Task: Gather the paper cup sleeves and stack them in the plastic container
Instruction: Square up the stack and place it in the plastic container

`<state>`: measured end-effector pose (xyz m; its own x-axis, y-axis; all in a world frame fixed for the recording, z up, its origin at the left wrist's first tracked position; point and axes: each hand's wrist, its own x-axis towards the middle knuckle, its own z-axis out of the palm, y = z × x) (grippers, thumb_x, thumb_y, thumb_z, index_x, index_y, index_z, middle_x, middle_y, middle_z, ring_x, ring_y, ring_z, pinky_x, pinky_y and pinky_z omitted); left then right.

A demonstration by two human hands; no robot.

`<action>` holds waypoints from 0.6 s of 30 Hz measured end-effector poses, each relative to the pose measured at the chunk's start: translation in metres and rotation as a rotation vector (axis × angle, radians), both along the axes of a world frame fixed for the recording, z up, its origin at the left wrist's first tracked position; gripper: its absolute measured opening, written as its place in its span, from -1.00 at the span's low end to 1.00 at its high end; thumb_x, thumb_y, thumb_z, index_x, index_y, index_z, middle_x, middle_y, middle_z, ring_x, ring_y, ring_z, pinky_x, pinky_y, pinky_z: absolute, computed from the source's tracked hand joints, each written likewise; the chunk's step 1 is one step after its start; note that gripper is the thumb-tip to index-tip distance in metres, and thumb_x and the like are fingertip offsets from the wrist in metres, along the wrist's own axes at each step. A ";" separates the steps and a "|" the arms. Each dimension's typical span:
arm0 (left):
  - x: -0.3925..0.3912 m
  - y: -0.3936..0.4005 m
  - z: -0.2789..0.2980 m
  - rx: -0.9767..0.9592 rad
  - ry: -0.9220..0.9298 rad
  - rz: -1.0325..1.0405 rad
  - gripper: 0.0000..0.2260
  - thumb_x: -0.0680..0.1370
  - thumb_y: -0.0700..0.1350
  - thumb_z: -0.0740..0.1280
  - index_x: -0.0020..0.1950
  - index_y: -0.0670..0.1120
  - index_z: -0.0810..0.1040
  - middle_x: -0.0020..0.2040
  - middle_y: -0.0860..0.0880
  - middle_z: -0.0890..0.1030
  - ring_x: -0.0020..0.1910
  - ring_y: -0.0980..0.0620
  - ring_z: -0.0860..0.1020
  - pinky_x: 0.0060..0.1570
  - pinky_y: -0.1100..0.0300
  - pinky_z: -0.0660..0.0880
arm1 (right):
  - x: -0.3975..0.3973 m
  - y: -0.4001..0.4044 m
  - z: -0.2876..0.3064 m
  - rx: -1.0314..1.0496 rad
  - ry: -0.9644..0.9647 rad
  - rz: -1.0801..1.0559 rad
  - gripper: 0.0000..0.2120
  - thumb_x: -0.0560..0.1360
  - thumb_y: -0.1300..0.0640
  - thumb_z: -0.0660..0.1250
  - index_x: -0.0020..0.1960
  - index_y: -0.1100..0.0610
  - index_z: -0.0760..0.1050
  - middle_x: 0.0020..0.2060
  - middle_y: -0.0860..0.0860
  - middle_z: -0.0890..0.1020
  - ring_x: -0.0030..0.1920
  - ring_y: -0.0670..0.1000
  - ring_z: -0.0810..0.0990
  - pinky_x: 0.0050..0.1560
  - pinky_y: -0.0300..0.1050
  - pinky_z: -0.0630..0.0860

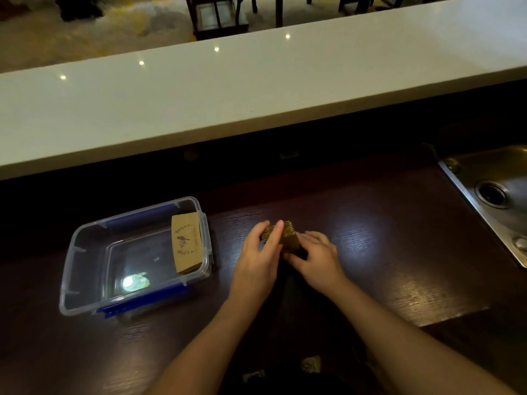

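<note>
café bar, white serving counter (256,89), steel sink (496,192), chairs (216,15) beyond

Saw a dark wooden worktop (399,252) beneath the left hand (258,260) and the right hand (316,259). Found a steel sink (456,178) well off to the right of the right hand, with a round drain (492,194) in its basin. Noted a long white ledge (228,104) beyond both hands, glinting with small light spots, and dark wooden furniture (216,15) farther off past it.
</note>
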<state>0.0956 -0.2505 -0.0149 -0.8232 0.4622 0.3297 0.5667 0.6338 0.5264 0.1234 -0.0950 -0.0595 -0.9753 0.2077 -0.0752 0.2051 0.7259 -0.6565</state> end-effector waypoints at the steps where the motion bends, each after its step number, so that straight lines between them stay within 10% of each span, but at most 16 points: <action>1: -0.001 0.000 0.000 -0.004 0.016 -0.003 -0.48 0.49 -0.27 0.39 0.41 -0.07 0.32 0.25 -0.31 0.49 0.19 -0.24 0.54 0.00 -0.02 0.59 | 0.000 0.000 0.000 0.000 -0.001 -0.003 -0.53 0.45 -0.13 0.33 0.35 -0.08 0.44 0.29 -0.07 0.56 0.37 0.01 0.30 0.25 -0.05 0.17; 10: -0.001 -0.004 0.015 0.228 -0.259 0.136 -0.44 0.48 -0.20 0.41 0.45 -0.02 0.34 0.10 0.04 0.52 0.05 0.09 0.52 0.03 0.21 0.49 | -0.004 0.009 0.017 -0.240 -0.028 -0.060 -0.55 0.37 0.15 0.49 0.24 0.06 0.54 0.22 0.07 0.57 0.30 0.05 0.45 0.34 0.00 0.35; 13: -0.006 -0.003 0.031 0.580 -0.559 0.252 -0.55 0.47 -0.24 0.42 0.31 0.04 0.45 0.12 0.06 0.58 0.10 0.14 0.56 0.08 0.35 0.49 | -0.001 0.019 0.045 -0.532 -0.048 -0.029 -0.62 0.35 0.27 0.48 0.04 -0.10 0.56 -0.02 0.00 0.66 0.00 -0.02 0.62 0.00 -0.20 0.56; 18: -0.005 0.004 0.047 1.106 -1.010 0.398 -0.72 0.50 -0.28 0.37 0.20 -0.11 0.53 0.12 -0.15 0.65 0.15 -0.10 0.60 0.20 -0.01 0.50 | 0.005 0.007 0.084 -1.296 0.150 -0.320 -0.44 0.29 0.38 0.41 0.20 -0.02 0.44 -0.11 0.04 0.69 -0.10 -0.06 0.68 -0.19 -0.23 0.59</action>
<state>0.0911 -0.2461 0.0318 -0.9124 0.0764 -0.4021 -0.4058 -0.2972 0.8643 0.1284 -0.0878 0.0241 -0.9139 0.2872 -0.2870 0.1138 -0.4973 -0.8601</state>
